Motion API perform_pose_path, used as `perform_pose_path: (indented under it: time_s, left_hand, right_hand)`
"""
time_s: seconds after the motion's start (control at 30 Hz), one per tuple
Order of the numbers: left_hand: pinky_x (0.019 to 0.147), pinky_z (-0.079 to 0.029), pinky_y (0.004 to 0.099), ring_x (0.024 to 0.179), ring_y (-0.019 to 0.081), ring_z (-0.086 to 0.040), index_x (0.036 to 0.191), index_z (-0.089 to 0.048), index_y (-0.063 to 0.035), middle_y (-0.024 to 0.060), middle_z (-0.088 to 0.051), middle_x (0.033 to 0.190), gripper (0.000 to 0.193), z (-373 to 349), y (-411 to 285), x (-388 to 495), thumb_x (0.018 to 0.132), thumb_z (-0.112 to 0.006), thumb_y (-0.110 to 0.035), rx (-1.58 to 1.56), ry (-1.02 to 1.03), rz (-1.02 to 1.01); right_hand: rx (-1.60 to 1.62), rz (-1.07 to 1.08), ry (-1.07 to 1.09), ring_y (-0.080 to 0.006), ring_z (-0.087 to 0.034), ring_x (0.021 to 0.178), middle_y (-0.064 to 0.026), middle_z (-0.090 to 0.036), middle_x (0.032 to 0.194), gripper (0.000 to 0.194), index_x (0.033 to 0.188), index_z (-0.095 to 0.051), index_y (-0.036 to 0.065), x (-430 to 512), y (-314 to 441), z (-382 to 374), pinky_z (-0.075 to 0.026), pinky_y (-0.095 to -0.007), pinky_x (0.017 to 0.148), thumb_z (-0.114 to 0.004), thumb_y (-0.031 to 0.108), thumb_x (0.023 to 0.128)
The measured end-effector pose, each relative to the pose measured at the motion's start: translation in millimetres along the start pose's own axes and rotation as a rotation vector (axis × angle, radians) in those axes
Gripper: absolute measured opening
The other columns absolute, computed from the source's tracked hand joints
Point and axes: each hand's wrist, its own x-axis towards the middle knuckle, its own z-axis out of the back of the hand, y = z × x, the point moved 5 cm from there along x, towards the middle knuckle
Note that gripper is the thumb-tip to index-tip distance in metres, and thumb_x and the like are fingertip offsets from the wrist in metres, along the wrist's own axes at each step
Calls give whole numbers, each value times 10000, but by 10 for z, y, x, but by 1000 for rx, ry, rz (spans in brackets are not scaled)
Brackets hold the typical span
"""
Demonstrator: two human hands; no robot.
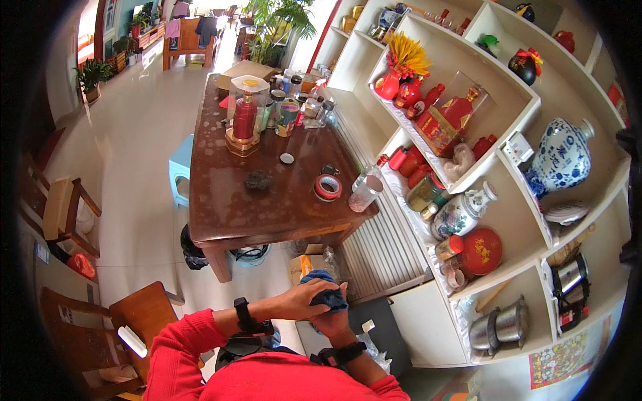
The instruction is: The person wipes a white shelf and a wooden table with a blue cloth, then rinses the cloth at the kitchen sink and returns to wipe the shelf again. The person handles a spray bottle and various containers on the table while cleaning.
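Observation:
My left hand point(303, 299) and my right hand point(331, 321) are together just below the table's near edge, with a bunched dark blue cloth point(328, 293) between them. The left palm lies on the cloth from the left and above; the right hand holds it from below, its fingers partly hidden. Beyond them, the brown wooden table point(235, 210) bears a dark tangled scouring pad point(258, 180), a white round lid point(287, 159), a roll of red tape point(327, 188), a dark key fob point(329, 169) and a clear jar point(365, 193) with pinkish contents near the right corner.
At the table's far end are a boxed red bottle point(246, 118), several jars and a cardboard box point(246, 75). White shelves point(516, 140) with vases and jars curve along the right. A blue stool point(180, 170) stands left of the table, a wooden chair point(145, 311) at lower left.

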Motion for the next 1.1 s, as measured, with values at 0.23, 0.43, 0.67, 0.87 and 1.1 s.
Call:
perform_pose_path:
  time_s: [0.23, 0.43, 0.67, 0.87, 1.1]
  left_hand:
    - [643, -482, 297, 730, 216, -588, 1088, -517, -58, 118, -586, 846, 202, 773, 770, 477, 892, -476, -33, -262, -485, 127]
    - [978, -406, 393, 1118, 375, -529, 1282, -444, -31, 223, -542, 1218, 488, 711, 1546, 747, 879, -597, -262, 166, 573, 140]
    - [986, -393, 385, 1133, 294, -528, 1306, -413, -24, 170, -555, 1198, 642, 553, 1654, 1166, 808, -699, -309, -283, 399, -330]
    - [960, -400, 370, 1156, 262, -511, 1347, -360, -47, 133, -518, 1269, 639, 465, 1736, 1328, 845, -661, -304, -665, 490, -163]
    - [871, -429, 336, 1053, 203, -528, 1249, -442, -27, 84, -554, 1182, 514, 847, 1705, 1804, 879, -618, -337, -568, 723, 178]
  right_hand:
    - [13, 186, 237, -237, -547, 953, -58, -549, 1041, 385, 1170, -480, 102, 683, 634, -449, -447, -387, 857, -572, 295, 851]
    - [-168, 332, 143, -176, -434, 744, 0, -406, 840, 231, 960, -431, 104, 1546, 1170, -1214, -402, -341, 726, -545, 51, 766]
    - [-113, 177, 150, -205, -559, 876, -41, -598, 956, 288, 966, -577, 73, 2871, 1032, -1302, -459, -374, 828, -487, 342, 915]
    - [-265, 318, 122, -193, -545, 805, -35, -575, 959, 228, 993, -532, 71, 3525, 1248, -1989, -469, -350, 777, -451, 271, 920]
    - [-236, 537, 333, -313, -589, 816, -139, -608, 900, 216, 895, -560, 5, 4078, 2132, -2577, -494, -454, 800, -443, 182, 852]
